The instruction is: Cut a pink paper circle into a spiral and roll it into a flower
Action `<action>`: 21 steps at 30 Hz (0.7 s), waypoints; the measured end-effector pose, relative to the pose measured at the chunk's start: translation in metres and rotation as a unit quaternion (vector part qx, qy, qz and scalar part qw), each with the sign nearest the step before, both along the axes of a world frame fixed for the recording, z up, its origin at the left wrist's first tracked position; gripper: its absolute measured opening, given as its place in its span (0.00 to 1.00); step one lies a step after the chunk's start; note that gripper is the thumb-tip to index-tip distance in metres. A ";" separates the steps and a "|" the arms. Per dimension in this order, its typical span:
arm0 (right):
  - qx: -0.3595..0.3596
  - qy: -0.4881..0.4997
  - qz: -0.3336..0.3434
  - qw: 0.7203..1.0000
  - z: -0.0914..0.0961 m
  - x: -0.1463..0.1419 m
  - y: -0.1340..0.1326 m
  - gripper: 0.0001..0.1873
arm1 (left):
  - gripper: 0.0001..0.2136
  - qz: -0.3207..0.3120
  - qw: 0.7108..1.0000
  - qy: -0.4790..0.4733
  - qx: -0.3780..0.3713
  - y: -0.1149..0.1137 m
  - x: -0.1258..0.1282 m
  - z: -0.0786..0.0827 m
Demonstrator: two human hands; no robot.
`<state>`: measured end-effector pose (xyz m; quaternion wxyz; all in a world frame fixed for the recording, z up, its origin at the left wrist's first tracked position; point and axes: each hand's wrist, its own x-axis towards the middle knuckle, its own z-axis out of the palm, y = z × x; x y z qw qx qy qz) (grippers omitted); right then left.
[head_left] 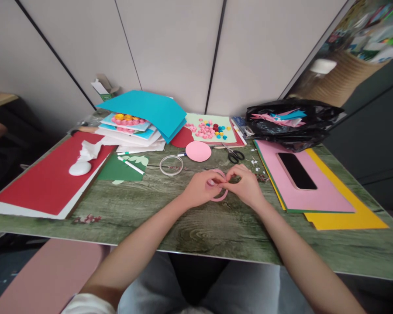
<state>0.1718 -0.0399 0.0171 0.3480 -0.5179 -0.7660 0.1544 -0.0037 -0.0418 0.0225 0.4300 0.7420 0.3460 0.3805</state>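
Over the middle of the table, my left hand (201,188) and my right hand (245,185) meet, fingertips pinched together on a curved pink paper strip (221,197). The strip loops above and below my fingers; the part between the fingertips is hidden. Just beyond my hands lie a pink paper oval (198,151) and black-handled scissors (236,156). A roll of clear tape (171,165) rests to the left of my left hand. Small white paper scraps (254,163) are scattered near my right hand.
Left are red sheets (52,174), green paper (121,170) with a marker (131,165), and a stack under blue card (147,109). Coloured paper balls (208,130) lie at the back. Right are a black bag (291,131), pink sheets (301,174) and a phone (296,171).
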 end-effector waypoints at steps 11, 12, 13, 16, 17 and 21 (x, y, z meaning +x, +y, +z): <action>0.014 -0.087 -0.002 0.996 0.002 -0.004 -0.004 0.11 | 0.04 -0.001 0.999 0.004 0.051 0.001 0.004 -0.006; 0.019 -0.091 -0.001 0.996 0.001 -0.004 -0.004 0.12 | 0.04 -0.002 0.998 0.010 0.055 0.001 0.004 -0.006; 0.024 -0.096 0.002 0.995 0.000 -0.004 -0.004 0.12 | 0.05 -0.005 0.998 0.015 0.059 0.001 0.004 -0.007; 0.038 -0.109 0.013 0.993 -0.003 -0.003 -0.004 0.13 | 0.05 -0.016 0.997 0.024 0.068 0.002 0.004 -0.009; 0.043 -0.112 0.016 0.993 -0.003 -0.003 -0.004 0.13 | 0.06 -0.018 0.997 0.025 0.068 0.002 0.004 -0.010; 0.067 -0.128 0.035 0.989 -0.001 -0.003 -0.006 0.14 | 0.05 -0.033 0.998 0.030 0.048 0.004 0.001 -0.009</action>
